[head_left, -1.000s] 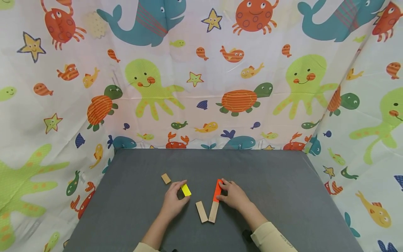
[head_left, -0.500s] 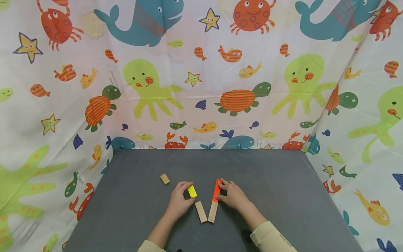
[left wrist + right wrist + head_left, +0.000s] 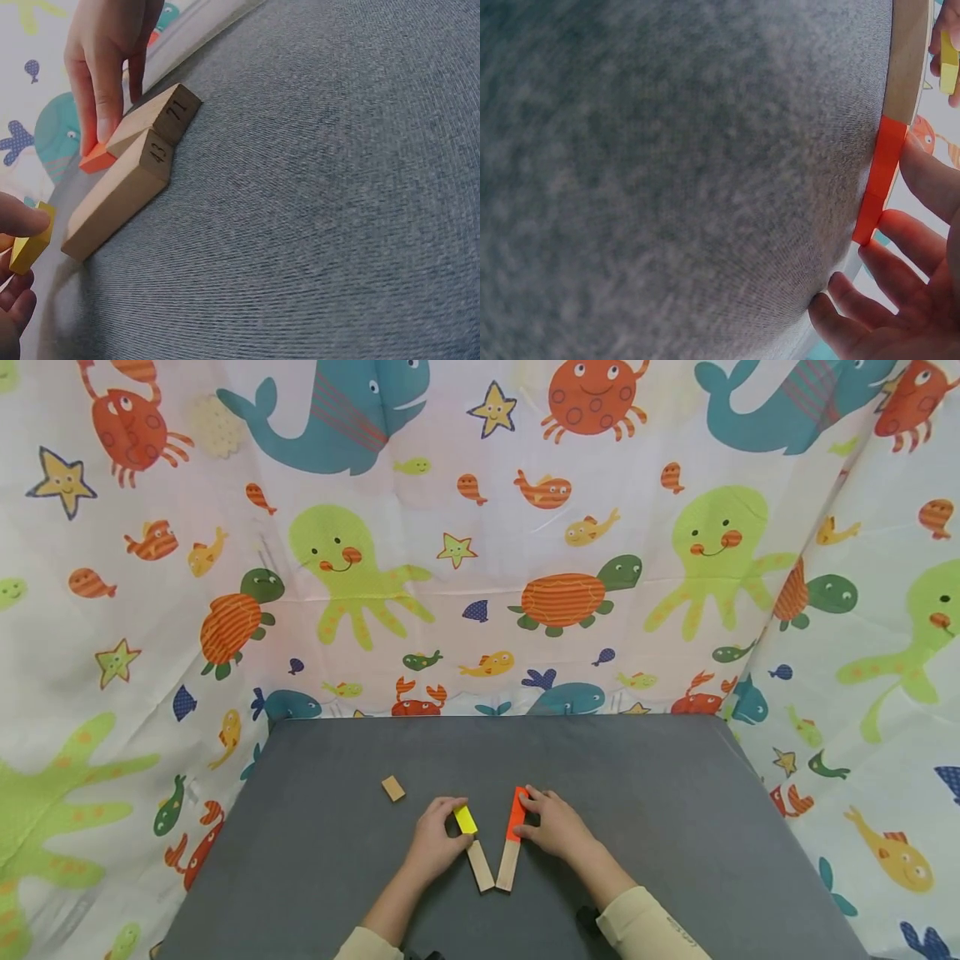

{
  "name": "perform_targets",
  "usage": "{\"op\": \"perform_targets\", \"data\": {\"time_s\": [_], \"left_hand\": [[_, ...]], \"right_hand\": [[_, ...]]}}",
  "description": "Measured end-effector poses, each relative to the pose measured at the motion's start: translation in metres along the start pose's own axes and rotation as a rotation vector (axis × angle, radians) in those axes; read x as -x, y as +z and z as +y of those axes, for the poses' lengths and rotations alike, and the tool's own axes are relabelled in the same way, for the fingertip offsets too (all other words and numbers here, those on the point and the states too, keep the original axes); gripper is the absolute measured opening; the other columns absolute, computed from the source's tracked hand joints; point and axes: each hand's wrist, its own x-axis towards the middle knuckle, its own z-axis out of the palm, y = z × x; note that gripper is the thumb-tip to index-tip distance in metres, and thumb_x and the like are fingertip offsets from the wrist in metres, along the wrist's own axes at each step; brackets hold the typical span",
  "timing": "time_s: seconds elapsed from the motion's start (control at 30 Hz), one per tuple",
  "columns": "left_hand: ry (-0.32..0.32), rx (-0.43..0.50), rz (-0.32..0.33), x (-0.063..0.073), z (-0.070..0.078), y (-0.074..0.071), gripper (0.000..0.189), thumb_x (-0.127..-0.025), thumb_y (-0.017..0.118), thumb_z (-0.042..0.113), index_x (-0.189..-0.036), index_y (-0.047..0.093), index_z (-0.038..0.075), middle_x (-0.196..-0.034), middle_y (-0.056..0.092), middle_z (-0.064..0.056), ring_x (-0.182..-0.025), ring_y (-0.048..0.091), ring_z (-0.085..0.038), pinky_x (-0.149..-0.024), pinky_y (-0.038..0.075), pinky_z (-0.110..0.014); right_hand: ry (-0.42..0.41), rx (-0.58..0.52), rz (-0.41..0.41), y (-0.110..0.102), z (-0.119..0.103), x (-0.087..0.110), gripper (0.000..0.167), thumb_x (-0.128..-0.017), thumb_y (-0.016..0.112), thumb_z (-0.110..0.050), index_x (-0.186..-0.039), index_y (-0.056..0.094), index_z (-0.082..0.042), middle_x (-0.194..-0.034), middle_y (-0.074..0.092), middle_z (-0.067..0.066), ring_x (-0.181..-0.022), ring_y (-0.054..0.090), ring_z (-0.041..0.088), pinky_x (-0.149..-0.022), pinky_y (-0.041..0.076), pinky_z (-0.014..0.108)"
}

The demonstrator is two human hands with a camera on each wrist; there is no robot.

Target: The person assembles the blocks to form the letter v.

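Open mat (image 3: 637, 793) right; small block (image 3: 393, 788) obstructs left.

I note two long blocks (image 3: 480, 865) (image 3: 512, 839) meeting at 6 o'clock, spreading towards 12; small block (image 3: 393, 788) lies at 10 o'clock.

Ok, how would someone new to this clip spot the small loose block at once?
Start at the grey table under the sea-creature curtain. Left of the left hand lies a small plain wooden block, alone. Unlike the longer blocks between the hands, it is short, unpainted and untouched.
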Motion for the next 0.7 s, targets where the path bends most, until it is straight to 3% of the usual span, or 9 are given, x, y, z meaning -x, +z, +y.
{"op": "perform_targets", "data": {"time_s": [0.7], "left_hand": [[-0.037,-0.009,-0.065,0.0007,-0.0051,0.0032,0.056,-0.078,0.08,0.011,-0.132,0.066,0.012,-0.126,0.059,-0.005,-0.122,0.057,-0.03,-0.104,0.045,-0.055]], "right_hand": [[-0.021,-0.006,0.005,-0.0014,-0.0001,0.0013,0.068,-0.088,0.078,-0.038,-0.146,0.054,-0.011,-0.16,0.04,0.009,-0.142,0.04,0.044,-0.108,0.04,0.06]]}}
